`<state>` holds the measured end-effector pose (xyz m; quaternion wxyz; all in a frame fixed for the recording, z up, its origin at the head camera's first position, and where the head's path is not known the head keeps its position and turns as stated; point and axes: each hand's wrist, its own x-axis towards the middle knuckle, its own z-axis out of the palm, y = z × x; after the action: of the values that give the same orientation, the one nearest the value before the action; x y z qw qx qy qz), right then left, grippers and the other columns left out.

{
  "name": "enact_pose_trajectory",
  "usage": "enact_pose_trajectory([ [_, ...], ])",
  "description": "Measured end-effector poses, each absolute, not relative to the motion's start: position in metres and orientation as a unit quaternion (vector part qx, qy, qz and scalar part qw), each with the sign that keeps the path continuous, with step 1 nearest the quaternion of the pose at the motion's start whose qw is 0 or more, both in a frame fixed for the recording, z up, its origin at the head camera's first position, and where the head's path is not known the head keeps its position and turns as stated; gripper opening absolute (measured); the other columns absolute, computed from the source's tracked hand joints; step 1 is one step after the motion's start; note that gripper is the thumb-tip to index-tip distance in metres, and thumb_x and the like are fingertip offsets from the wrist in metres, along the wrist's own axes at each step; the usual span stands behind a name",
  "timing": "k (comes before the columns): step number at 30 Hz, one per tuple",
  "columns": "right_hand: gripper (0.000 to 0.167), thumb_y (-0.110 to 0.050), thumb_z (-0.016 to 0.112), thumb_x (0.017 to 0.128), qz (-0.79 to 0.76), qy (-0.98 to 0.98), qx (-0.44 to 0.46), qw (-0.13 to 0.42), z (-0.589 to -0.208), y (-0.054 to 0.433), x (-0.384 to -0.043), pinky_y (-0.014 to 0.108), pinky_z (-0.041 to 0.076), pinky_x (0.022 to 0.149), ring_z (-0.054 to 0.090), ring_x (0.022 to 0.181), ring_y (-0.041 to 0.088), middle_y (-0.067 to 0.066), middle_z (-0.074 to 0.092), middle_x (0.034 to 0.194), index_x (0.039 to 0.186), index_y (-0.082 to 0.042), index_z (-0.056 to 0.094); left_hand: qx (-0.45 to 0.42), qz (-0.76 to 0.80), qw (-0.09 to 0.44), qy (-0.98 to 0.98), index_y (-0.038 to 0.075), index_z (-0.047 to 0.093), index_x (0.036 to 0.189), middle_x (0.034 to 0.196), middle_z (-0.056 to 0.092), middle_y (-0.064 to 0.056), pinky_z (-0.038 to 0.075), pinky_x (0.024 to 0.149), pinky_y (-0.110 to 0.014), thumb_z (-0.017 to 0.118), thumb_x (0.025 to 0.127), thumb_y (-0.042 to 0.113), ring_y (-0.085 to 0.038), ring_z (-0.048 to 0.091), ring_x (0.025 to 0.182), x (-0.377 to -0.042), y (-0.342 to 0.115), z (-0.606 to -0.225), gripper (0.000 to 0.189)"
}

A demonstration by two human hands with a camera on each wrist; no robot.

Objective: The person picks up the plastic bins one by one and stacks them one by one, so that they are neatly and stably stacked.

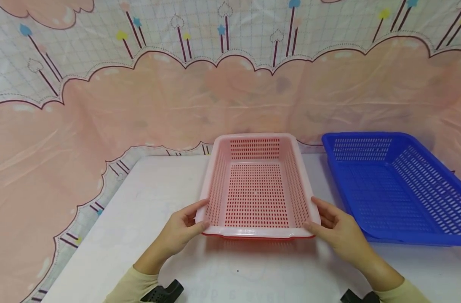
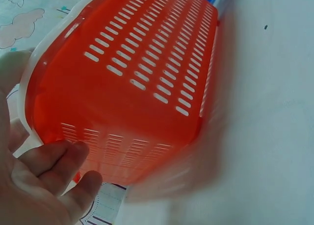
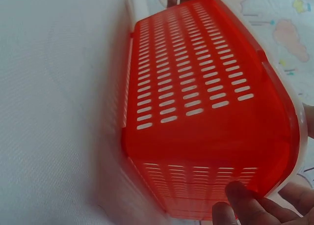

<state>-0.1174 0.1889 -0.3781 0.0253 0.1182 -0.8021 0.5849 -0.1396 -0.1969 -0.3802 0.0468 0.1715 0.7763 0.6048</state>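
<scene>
A rectangular slotted plastic basket (image 1: 253,232), pale pink inside with a whitish rim and red outside, sits at the middle of the white table. My left hand (image 1: 175,231) grips its near left corner, thumb over the rim. At the near right corner my right hand (image 1: 342,233) holds the rim the same way. From the left wrist view, the fingers (image 2: 73,158) curl below the rim against the red outer wall (image 2: 113,97). The right wrist view likewise shows fingers (image 3: 245,203) under the rim, by the slotted red side (image 3: 196,141).
A larger blue slotted basket (image 1: 389,198) stands close on the right, beyond my right hand. White tabletop (image 1: 139,202) extends to the left and in front. Behind hangs a pink and white patterned cloth (image 1: 177,105). Black devices (image 1: 163,291) sit at both wrists.
</scene>
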Motion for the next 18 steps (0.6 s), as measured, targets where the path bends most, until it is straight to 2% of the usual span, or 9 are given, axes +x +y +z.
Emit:
enact_pose_trajectory([
  [6, 0.070, -0.010, 0.074, 0.091, 0.541, -0.830, 0.127, 0.036, -0.3779, 0.1919, -0.1173, 0.023, 0.055, 0.077, 0.065, 0.106, 0.035, 0.031, 0.056, 0.131, 0.148, 0.009, 0.039, 0.166, 0.570, 0.053, 0.803, -0.009, 0.045, 0.145, 0.136, 0.051, -0.033, 0.056, 0.079, -0.026, 0.069, 0.091, 0.003, -0.029, 0.064, 0.106, -0.1409, -0.1973, -0.3752, 0.060],
  [12, 0.069, -0.012, 0.073, 0.092, 0.533, -0.835, 0.135, 0.025, -0.3756, 0.1946, -0.1170, 0.024, 0.055, 0.077, 0.066, 0.106, 0.033, 0.031, 0.052, 0.135, 0.149, 0.007, 0.039, 0.160, 0.546, 0.053, 0.821, -0.005, 0.049, 0.144, 0.140, 0.049, -0.031, 0.055, 0.080, -0.026, 0.071, 0.090, 0.008, -0.032, 0.064, 0.109, -0.1419, -0.1985, -0.3717, 0.060],
  [18, 0.068, -0.014, 0.074, 0.092, 0.532, -0.836, 0.130, 0.025, -0.3735, 0.1955, -0.1151, 0.024, 0.056, 0.076, 0.067, 0.103, 0.025, 0.029, 0.056, 0.132, 0.147, 0.007, 0.042, 0.158, 0.553, 0.054, 0.816, -0.005, 0.050, 0.143, 0.140, 0.048, -0.031, 0.055, 0.079, -0.027, 0.071, 0.090, 0.007, -0.031, 0.064, 0.108, -0.1419, -0.1985, -0.3724, 0.059],
])
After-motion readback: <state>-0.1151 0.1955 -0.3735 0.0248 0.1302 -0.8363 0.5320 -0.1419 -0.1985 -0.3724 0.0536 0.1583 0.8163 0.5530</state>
